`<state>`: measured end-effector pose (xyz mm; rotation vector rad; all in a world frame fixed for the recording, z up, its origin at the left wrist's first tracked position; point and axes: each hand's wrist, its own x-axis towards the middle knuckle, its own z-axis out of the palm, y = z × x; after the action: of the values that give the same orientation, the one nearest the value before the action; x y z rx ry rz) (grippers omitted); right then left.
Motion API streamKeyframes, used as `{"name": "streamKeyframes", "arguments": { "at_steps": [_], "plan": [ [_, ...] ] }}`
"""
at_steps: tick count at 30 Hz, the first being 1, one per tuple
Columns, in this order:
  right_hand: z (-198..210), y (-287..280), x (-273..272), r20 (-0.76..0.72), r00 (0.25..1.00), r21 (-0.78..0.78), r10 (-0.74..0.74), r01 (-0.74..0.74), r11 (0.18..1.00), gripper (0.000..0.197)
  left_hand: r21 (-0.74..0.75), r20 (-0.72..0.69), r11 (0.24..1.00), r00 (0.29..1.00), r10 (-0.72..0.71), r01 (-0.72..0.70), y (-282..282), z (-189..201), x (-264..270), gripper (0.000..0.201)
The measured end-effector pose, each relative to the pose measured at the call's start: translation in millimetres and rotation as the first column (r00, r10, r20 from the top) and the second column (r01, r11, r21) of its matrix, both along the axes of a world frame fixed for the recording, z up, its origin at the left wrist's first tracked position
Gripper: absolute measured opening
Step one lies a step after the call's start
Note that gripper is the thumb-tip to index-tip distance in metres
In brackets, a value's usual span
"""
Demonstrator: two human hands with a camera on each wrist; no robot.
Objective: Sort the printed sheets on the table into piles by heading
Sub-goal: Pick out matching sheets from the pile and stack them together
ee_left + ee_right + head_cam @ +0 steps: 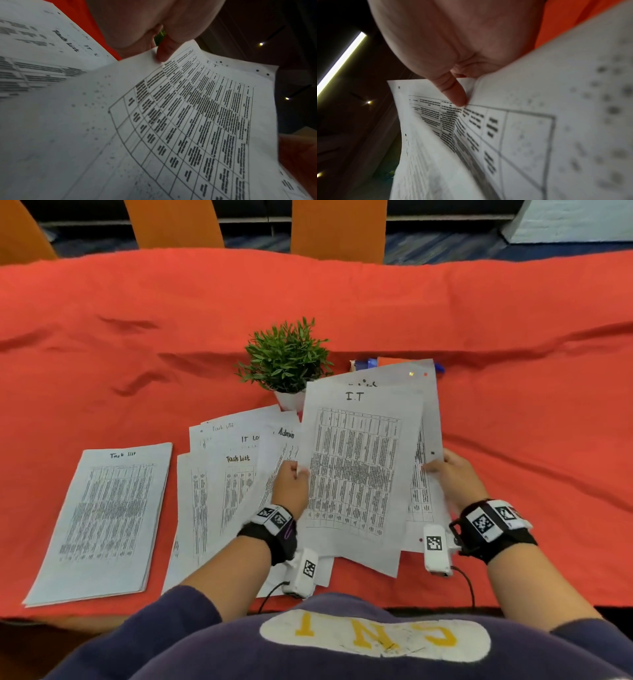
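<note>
Left hand (291, 486) pinches the left edge of the sheet headed "I.T" (356, 474), lifted off the red tablecloth (342, 313) and tilted toward the head camera. Right hand (452, 477) grips the right edge of a second sheet (424, 419) lying behind the first; its heading is mostly hidden, only the tops of a few letters show.

Progress, as judged: early to middle. One squared pile headed "Task list" (102, 522) sits at the near left, well apart from the hands. Between it and the left hand lies a loose fan of unsorted sheets (226, 474) with mixed headings: "Task list", one starting "IT", "Admin". No separate IT or Admin pile is visible, so those seem still to be started. Most of the fan and both held sheets are left to place.

Views compared:
- Head view alone gives headings, the pile layout, a potted plant (286, 357) just beyond the sheets, and small blue and orange items behind the held paper, not identifiable.
- Left wrist view shows the thumb (164, 50) pressed on top of the I.T sheet's edge, and "Task List" lettering on the fan beneath.
- Right wrist view shows the thumb (453, 92) on the rear sheet at the overlap of the two sheets. Fingers underneath are hidden in both wrist views.
</note>
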<state>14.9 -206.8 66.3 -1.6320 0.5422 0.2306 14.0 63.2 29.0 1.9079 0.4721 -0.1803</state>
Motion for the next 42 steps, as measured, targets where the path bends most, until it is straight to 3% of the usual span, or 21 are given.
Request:
{"name": "streamKeyframes", "arguments": {
  "at_steps": [4,6,10,12,14,15,18,20,23,25,28,38,42],
  "plan": [
    [4.8,7.6,-11.1,0.031,0.999,0.04,-0.006,0.004,0.999,0.021,-0.044,-0.054,0.999,0.998,-0.013,0.011,-17.7,4.0,8.1,0.018],
    [-3.2,6.3,-14.4,0.009,1.0,0.026,0.01,-0.01,1.0,0.027,-0.075,-0.07,0.997,0.998,0.0,-0.005,-22.2,4.8,12.0,0.024],
    [-27.8,-2.1,-18.9,-0.102,0.991,0.059,0.085,-0.08,0.995,0.084,-0.092,-0.084,0.994,0.996,0.043,-0.051,-23.2,1.3,15.6,0.025],
    [-26.4,4.0,-23.8,-0.039,0.989,0.049,0.142,-0.14,0.989,0.073,-0.099,-0.058,0.994,0.997,0.043,-0.048,-21.6,-1.7,14.2,0.024],
    [-24.1,10.8,-28.5,0.005,0.979,-0.038,0.204,-0.204,0.978,0.035,-0.125,-0.031,0.992,0.999,0.022,-0.026,-19.3,-4.0,10.7,0.027],
    [-27.9,11.7,-29.3,0.005,0.976,-0.07,0.219,-0.218,0.973,0.026,-0.137,-0.024,0.991,1.0,0.006,-0.009,-18.1,-4.9,9.1,0.031],
    [-44.7,7.7,-30.4,-0.027,0.986,-0.13,0.162,-0.164,0.978,0.03,-0.06,-0.044,0.997,0.998,-0.055,0.052,-9.8,-16.2,7.4,0.044],
    [-52.0,3.2,-30.7,-0.047,0.995,-0.132,0.092,-0.097,0.986,0.031,0.109,-0.092,0.99,0.992,-0.082,0.092,2.9,-29.6,6.2,0.044],
    [-59.3,-6.1,-32.8,-0.064,0.998,-0.121,-0.009,0.001,0.993,0.031,0.49,-0.214,0.85,0.972,-0.095,0.192,32.3,-50.9,0.5,0.047],
    [-64.7,-14.5,-34.4,-0.074,0.996,-0.11,-0.047,0.038,0.993,0.032,0.596,-0.284,0.773,0.957,-0.052,0.219,51.1,-60.3,-3.4,0.058],
    [-71.2,-23.8,-36.4,-0.09,0.994,-0.104,-0.062,0.052,0.993,0.032,0.601,-0.345,0.757,0.938,-0.044,0.256,67.1,-69.9,-5.3,0.072],
    [-81.8,-25.0,-35.9,-0.128,0.991,-0.088,-0.049,0.038,0.995,0.034,0.606,-0.414,0.744,0.91,-0.006,0.28,77.1,-67.4,1.8,0.086],
    [-81.7,-22.3,-37.0,-0.132,0.99,-0.078,-0.055,0.045,0.996,0.032,0.596,-0.309,0.772,0.95,-0.035,0.222,78.2,-65.5,-0.2,0.071]
  ]
}}
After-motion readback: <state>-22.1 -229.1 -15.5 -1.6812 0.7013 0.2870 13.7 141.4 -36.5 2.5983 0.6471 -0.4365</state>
